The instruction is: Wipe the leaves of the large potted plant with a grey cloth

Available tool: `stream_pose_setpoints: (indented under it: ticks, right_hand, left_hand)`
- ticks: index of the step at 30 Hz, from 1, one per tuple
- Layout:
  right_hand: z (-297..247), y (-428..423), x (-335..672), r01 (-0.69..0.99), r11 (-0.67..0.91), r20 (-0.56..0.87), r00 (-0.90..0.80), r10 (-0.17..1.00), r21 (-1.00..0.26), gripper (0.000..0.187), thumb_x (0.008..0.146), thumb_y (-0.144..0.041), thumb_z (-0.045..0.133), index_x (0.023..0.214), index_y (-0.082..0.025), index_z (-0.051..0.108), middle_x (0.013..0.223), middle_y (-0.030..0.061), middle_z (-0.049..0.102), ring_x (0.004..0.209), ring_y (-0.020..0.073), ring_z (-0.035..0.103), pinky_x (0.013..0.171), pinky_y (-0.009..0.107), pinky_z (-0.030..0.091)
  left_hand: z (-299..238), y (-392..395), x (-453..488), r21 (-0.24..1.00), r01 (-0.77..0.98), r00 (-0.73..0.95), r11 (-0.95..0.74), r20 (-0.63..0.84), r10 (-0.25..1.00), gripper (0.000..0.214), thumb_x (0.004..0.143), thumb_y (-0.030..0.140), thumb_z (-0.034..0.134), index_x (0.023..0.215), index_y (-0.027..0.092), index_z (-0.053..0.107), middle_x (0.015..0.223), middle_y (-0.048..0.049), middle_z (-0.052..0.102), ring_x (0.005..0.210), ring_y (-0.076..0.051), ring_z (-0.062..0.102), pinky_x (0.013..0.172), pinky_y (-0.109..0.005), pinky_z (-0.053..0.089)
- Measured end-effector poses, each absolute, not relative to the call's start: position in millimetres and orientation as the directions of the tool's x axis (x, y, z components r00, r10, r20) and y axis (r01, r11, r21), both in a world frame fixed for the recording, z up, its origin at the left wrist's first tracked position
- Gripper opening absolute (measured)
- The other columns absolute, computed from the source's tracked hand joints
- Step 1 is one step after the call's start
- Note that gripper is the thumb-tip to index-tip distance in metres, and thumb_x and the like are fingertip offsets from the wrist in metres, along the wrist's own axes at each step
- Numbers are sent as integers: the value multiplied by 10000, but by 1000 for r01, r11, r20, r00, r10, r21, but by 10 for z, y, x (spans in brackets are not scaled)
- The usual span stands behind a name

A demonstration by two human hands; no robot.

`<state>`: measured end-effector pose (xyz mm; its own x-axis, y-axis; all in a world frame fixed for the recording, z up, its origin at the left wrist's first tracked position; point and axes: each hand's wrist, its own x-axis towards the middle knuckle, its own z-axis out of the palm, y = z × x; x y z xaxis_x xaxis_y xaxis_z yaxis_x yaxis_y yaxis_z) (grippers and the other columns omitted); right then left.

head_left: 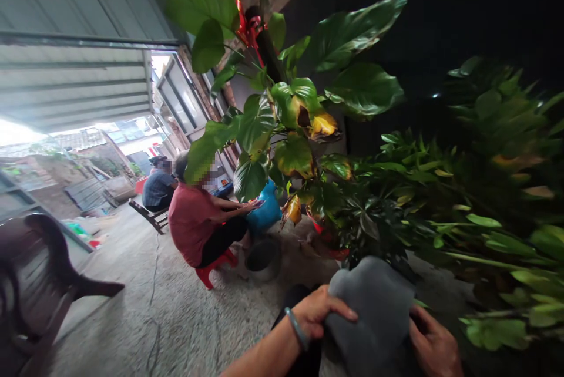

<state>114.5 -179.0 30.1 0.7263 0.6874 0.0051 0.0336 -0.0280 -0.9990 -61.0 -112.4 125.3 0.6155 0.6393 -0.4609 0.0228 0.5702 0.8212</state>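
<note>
A dark grey, soft-looking sheet (372,312) with a wavy top edge is held up low in the view. Whether it is cloth or another material I cannot tell. My left hand (316,309), with a pale bangle (297,329) on its wrist, grips the left side, thumb lying across the front. On the right side my right hand (434,342) pinches the edge; some of its fingers are hidden behind the sheet. Just beyond the sheet stands a large potted plant (294,154) with some yellowed leaves.
A person in a red top (189,224) sits on a red stool (215,268) beside a grey bucket (263,259) and a blue bag (264,209). Farther back another person (157,189) sits on a bench (147,216). Leafy plants (480,230) fill the right. A brown chair (42,283) stands left.
</note>
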Motion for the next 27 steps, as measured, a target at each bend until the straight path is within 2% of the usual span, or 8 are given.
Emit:
stream_pose_setpoints:
  ticks: [4, 7, 9, 11, 14, 17, 24, 27]
  right_hand:
    - [283, -1811, 1140, 21, -16, 4, 712, 702, -1000, 221, 488, -461, 587, 573, -265, 639, 480, 5, 627, 408, 209, 577, 409, 295, 467]
    - [269, -1792, 1101, 26, -6, 14, 715, 699, -1000, 249, 520, -464, 588, 637, -252, 651, 497, 1, 630, 409, 203, 580, 431, 296, 483]
    - [252, -1776, 1084, 41, 1, 29, 708, 706, -999, 256, 519, -469, 585, 634, -250, 649, 504, 4, 633, 406, 202, 577, 429, 300, 482]
    - [229, -1765, 1083, 60, 7, 47, 695, 717, -998, 261, 527, -479, 578, 632, -252, 651, 512, 6, 637, 407, 203, 576, 424, 304, 477]
    - [202, -1766, 1105, 101, 5, 74, 690, 720, -995, 258, 523, -493, 582, 618, -265, 657, 547, 14, 662, 454, 222, 602, 429, 311, 472]
    - [201, -1782, 1142, 131, -9, 85, 696, 713, -991, 255, 502, -500, 592, 603, -277, 666, 583, 21, 685, 512, 244, 629, 449, 321, 484]
    - [214, -1804, 1146, 105, -7, 68, 694, 716, -994, 275, 536, -489, 571, 649, -253, 658, 531, 12, 656, 434, 213, 603, 444, 310, 491]
    - [198, -1773, 1115, 102, 16, 82, 688, 721, -995, 277, 551, -493, 569, 654, -252, 658, 543, 11, 661, 430, 206, 598, 437, 304, 491]
  left_hand:
    - [1645, -1092, -837, 874, 65, 595, 481, -421, 685, 375, 407, 80, 663, 775, 134, 710, 669, -38, 694, 696, -218, 644, 680, -304, 481]
    - [1859, -844, -690, 886, -185, 554, 426, -263, 789, 493, 396, 87, 661, 886, 132, 674, 755, -45, 705, 706, -207, 640, 697, -310, 488]
    - [1806, -710, -530, 851, -308, 485, 425, -244, 840, 430, 433, 104, 657, 862, 140, 652, 734, -33, 695, 676, -185, 631, 709, -305, 487]
    - [1610, -695, -408, 817, -265, 451, 512, -364, 815, 312, 480, 123, 642, 792, 141, 648, 661, -26, 677, 620, -169, 616, 707, -304, 484]
    - [1238, -909, -433, 768, -37, 447, 639, -560, 698, 198, 498, 102, 608, 681, 148, 669, 586, -40, 661, 595, -192, 621, 701, -320, 480]
    - [1066, -1156, -704, 770, 22, 475, 638, -570, 671, 207, 471, 60, 587, 612, 181, 678, 581, -37, 670, 650, -225, 648, 714, -333, 475]
    - [1657, -710, -950, 819, -273, 452, 505, -354, 818, 216, 495, 61, 629, 702, 122, 644, 650, -46, 682, 581, -167, 615, 664, -294, 490]
    - [1678, -537, -657, 767, -369, 369, 525, -398, 840, 142, 543, 91, 625, 683, 111, 633, 622, -45, 664, 563, -154, 605, 683, -288, 491]
